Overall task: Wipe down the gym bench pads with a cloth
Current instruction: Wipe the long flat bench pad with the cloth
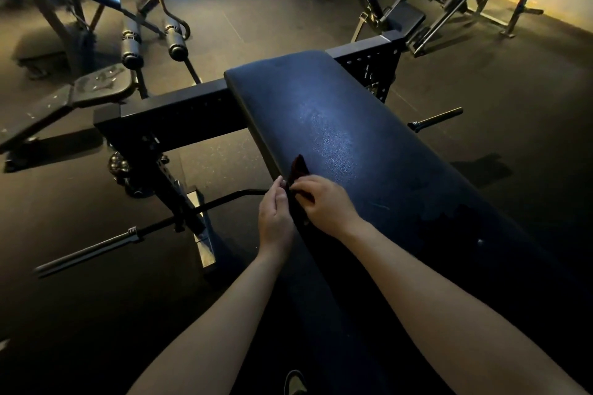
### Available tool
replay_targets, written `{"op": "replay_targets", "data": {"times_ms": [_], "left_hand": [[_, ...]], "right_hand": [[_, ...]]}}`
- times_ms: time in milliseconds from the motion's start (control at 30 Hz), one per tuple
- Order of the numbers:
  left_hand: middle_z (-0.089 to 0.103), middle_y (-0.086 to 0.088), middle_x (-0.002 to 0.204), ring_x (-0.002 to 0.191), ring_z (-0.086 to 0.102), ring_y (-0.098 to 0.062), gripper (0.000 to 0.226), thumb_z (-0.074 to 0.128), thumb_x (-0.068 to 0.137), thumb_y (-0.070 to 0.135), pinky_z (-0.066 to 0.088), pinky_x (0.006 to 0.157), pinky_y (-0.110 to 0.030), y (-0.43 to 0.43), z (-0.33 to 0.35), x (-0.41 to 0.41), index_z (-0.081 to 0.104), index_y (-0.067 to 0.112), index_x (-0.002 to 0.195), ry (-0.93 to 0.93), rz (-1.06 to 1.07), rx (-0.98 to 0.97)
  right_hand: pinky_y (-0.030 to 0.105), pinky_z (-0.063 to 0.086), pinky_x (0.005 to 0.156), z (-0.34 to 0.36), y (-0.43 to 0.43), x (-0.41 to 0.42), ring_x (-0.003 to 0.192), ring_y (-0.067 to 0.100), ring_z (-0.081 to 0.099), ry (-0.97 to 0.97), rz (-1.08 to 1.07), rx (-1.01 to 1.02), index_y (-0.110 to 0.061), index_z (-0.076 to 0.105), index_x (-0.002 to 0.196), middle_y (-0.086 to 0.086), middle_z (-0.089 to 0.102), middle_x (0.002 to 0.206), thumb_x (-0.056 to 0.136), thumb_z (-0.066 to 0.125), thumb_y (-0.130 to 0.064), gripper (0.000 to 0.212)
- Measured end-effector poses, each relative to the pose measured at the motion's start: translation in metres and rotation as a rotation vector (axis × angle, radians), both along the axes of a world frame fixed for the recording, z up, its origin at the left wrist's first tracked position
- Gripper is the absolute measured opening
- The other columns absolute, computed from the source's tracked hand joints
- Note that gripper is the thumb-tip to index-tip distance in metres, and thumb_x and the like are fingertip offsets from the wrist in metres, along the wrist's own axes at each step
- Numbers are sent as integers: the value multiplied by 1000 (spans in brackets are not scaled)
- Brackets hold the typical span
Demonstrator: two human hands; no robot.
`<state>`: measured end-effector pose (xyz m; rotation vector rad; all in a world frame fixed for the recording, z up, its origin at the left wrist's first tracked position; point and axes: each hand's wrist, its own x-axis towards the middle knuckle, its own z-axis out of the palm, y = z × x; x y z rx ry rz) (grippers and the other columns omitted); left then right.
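A long dark blue bench pad [353,125] runs from the lower right toward the middle of the view, with a sheen on its centre. A small dark reddish cloth [299,168] stands up at the pad's left edge. My left hand [275,215] pinches the cloth from the left side. From the right, my right hand [324,204] pinches the same cloth, fingers curled over it. Both hands meet at the pad's left edge, and most of the cloth is hidden between them.
A black steel frame [173,112] crosses under the pad's far end. Bar pegs stick out at the left [90,250] and right [438,119]. Another bench [96,86] with roller pads [176,42] stands at the left, and machines line the back. My shoe [295,383] shows below.
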<state>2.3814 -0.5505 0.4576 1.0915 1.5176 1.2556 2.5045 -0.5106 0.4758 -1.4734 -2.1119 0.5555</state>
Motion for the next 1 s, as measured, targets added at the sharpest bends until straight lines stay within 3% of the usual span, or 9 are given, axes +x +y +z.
{"op": "replay_targets", "data": {"times_ms": [100, 233, 333, 400, 633, 767, 867, 933, 1000], "left_hand": [[60, 6, 136, 130, 53, -12, 47, 35, 102, 56, 43, 111, -49, -2, -16, 5, 54, 37, 140, 78, -45, 13], [52, 3, 148, 137, 45, -7, 43, 39, 108, 36, 37, 117, -42, -16, -11, 5, 49, 26, 148, 112, -75, 32], [44, 8, 155, 141, 36, 1, 43, 39, 109, 30, 30, 118, -28, -23, -10, -1, 44, 25, 151, 170, -134, 23], [43, 9, 156, 141, 35, 2, 43, 40, 109, 30, 29, 118, -26, -25, -13, -5, 44, 25, 151, 172, -159, 28], [53, 1, 145, 134, 46, -7, 41, 38, 108, 31, 38, 116, -41, -36, -13, 6, 49, 22, 146, 193, -50, 87], [38, 4, 159, 150, 21, -10, 45, 40, 109, 25, 15, 121, -27, -46, -12, 32, 40, 19, 154, 380, -206, 148], [19, 12, 166, 153, -2, -1, 50, 35, 110, 31, -2, 119, -20, -54, -18, 35, 29, 22, 159, 510, -279, 120], [14, 14, 167, 152, -6, 1, 50, 33, 110, 33, -7, 118, -15, -57, -26, 31, 27, 23, 159, 563, -299, 126], [17, 14, 166, 152, -2, 2, 49, 35, 110, 31, -7, 116, -11, -58, -29, 30, 30, 22, 158, 561, -283, 145]], "right_hand": [[36, 51, 83, -1, -28, 6, 103, 16, 61, 6, 40, 12, -20, 75, 106, -4, 70, 111, 93, 59, -22, 21], [34, 47, 87, 3, -9, 16, 103, 23, 62, 69, -64, 39, -17, 75, 106, 2, 72, 107, 93, 62, -18, 19], [39, 37, 110, 3, 12, 17, 126, 27, 52, 77, -286, -44, -14, 62, 132, 7, 61, 134, 100, 55, -30, 37], [44, 28, 118, 1, 12, 9, 138, 26, 41, 0, -255, -131, -16, 52, 144, 6, 50, 148, 102, 50, -41, 49], [36, 46, 102, -7, -47, 10, 124, 15, 53, 37, -39, -32, -24, 68, 127, -4, 62, 134, 97, 58, -25, 32], [38, 49, 95, -4, -56, 38, 118, 17, 55, 64, -121, 11, -21, 69, 125, -4, 66, 126, 99, 54, -18, 30], [43, 36, 114, -1, -48, 64, 139, 27, 43, 19, -339, -12, -10, 66, 125, 6, 61, 136, 102, 50, -16, 30], [43, 24, 120, 2, -50, 68, 145, 30, 34, -4, -412, -61, -4, 60, 130, 12, 55, 143, 103, 47, -17, 33], [42, 27, 117, 6, -59, 59, 141, 31, 38, -9, -396, -75, -5, 55, 137, 13, 54, 143, 102, 49, -23, 39]]}}
